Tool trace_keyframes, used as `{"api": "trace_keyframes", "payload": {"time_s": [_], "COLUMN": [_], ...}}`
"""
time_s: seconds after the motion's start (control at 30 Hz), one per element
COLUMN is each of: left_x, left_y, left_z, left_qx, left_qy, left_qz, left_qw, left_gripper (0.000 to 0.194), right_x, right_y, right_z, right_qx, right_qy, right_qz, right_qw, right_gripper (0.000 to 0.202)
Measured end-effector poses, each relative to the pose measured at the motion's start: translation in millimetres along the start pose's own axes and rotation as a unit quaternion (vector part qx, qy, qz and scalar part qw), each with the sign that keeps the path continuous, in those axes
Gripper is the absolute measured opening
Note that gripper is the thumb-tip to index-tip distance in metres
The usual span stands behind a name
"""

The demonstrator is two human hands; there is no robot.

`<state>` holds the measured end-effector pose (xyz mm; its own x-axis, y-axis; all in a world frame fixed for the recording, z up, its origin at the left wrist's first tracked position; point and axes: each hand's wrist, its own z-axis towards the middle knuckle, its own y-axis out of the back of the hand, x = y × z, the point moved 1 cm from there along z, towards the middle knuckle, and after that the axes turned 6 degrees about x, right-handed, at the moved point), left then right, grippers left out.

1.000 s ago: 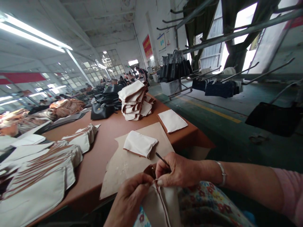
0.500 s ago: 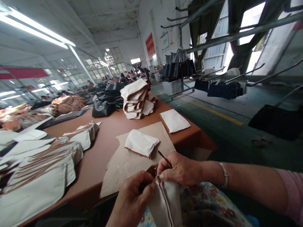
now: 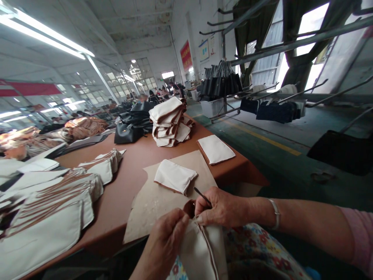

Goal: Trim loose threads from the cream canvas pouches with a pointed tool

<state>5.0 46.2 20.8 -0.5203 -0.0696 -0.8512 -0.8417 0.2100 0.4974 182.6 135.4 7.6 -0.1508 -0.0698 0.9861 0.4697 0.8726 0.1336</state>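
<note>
Head view: brown table [image 3: 136,163] in factory hall.

The red wall banner [image 3: 186,55] bears writing, seemingly too small to read.

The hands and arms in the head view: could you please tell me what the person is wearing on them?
Both hands, the left hand and the right hand, are bare, with no gloves or rings that can be made out. The right wrist carries a thin silver bracelet, and a pink sleeve starts far up the right arm. The left forearm shows no sleeve in view.
</note>
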Motion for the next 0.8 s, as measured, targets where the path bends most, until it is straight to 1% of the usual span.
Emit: {"api": "trace_keyframes", "payload": {"time_s": [0.03,0.1,0.17,0.23,0.37,0.43,0.53,0.67,0.73,0.8], "left_x": [3,9,13,15,15,16,17,16,13,9], "left_y": [0.2,1.4,4.8,9.9,15.0,12.5,5.8,-2.5,-5.8,-8.7], "left_z": [0,1,2,2,2,1,-1,-3,-5,-7], "left_qx": [0.029,0.079,0.108,0.12,0.128,0.106,0.053,0.031,-0.009,-0.056], "left_qy": [0.024,0.052,0.052,0.036,0.021,0.02,0.014,0.024,0.017,-0.015], "left_qz": [-0.061,-0.172,-0.224,-0.221,-0.168,-0.128,-0.08,-0.028,0.006,0.042], "left_qw": [0.997,0.98,0.967,0.967,0.977,0.986,0.995,0.999,1.0,0.997], "left_gripper": [0.036,0.036,0.035,0.038,0.039,0.039,0.037,0.035,0.034,0.032], "right_x": [0,0,1,2,1,0,-1,-1,-3,-6], "right_y": [0,-1,-1,-1,0,0,1,0,-1,-2], "right_z": [0,-1,-3,-5,-7,-7,-6,-6,-6,-6], "right_qx": [0.002,0.008,0.005,-0.006,-0.022,-0.025,-0.028,-0.032,-0.036,-0.037], "right_qy": [-0.001,0.001,0.0,-0.01,-0.033,-0.037,-0.039,-0.031,-0.031,-0.038], "right_qz": [0.006,0.019,0.026,0.024,0.02,0.023,0.013,0.004,0.012,0.026], "right_qw": [1.0,1.0,1.0,1.0,0.999,0.999,0.999,0.999,0.999,0.998], "right_gripper": [0.012,0.012,0.013,0.013,0.012,0.013,0.014,0.014,0.014,0.015]}}
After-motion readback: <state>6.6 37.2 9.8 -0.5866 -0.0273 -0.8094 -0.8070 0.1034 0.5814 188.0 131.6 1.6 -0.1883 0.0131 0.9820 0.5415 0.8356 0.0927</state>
